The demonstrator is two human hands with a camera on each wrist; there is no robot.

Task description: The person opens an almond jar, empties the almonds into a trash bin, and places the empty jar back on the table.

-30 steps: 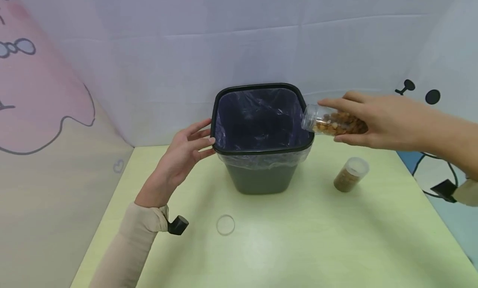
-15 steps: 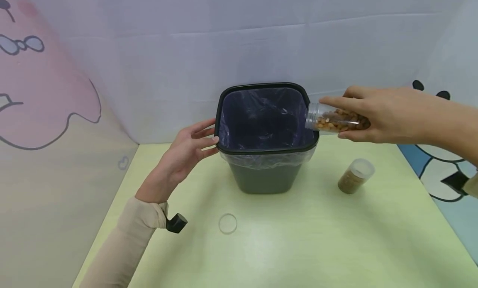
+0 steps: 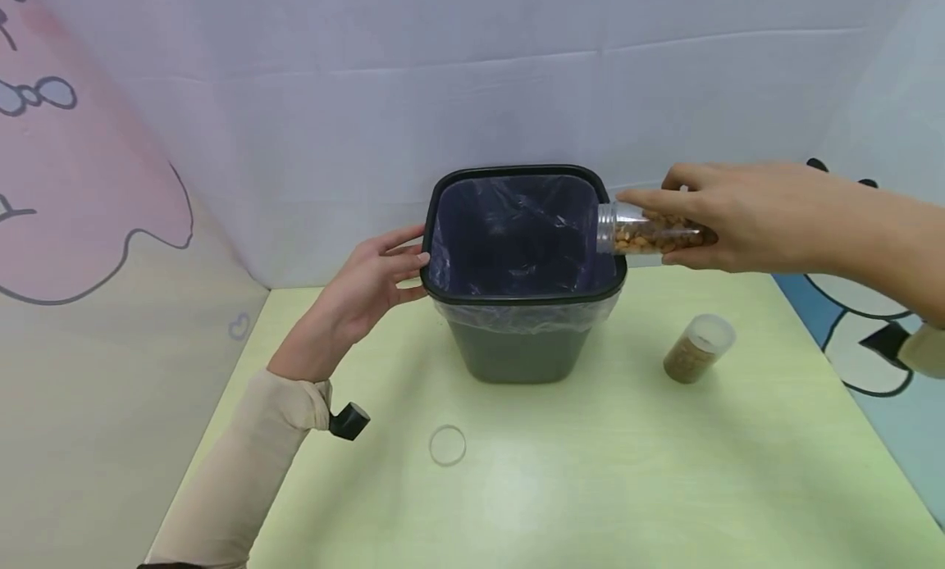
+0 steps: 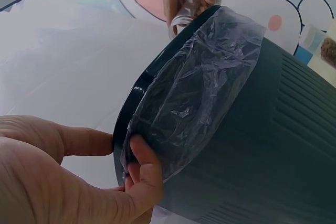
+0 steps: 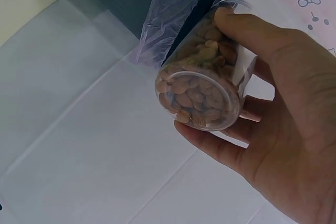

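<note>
Just nearer the person than the right hand (image 3: pixel 727 216), a second jar (image 3: pixel 697 349) stands upright on the table (image 3: pixel 576 471), its contents too blurred to name. Well apart from that grip, toward the person and across to the left, lies a thin, clear ring-shaped piece (image 3: pixel 447 464); it may be a flat lid or a plain band, I cannot tell which. The bin (image 3: pixel 520 352) stands between the two hands, its near right rim (image 3: pixel 624 270) close under the held jar (image 3: pixel 642 233); whether the two touch is unclear. The right hand is clamped on this jar, thumb and fingers wrapping its base end, so part of its side is hidden. It lies almost level, mouth pointing left, away from the palm and just over the bin. On the opposite side, the left hand (image 3: pixel 362 286) grips the bin's edge, thumb and fingertips at the rim and against the folded liner (image 3: pixel 527 316). Beyond both grips hangs a creased, white cloth (image 3: pixel 502 102). The held jar is a smooth, clear cylinder with a ridged neck and rounded base, packed with brown, almond-like nuts (image 5: pixel 199 100). The bin is dark and squarish, narrowing downward, with glossy rim and grooved wall; the liner is thin, wrinkled, see-through plastic. The second jar has a frosted, whitish top above brown filling; the table is smooth, pale yellow-green.
</note>
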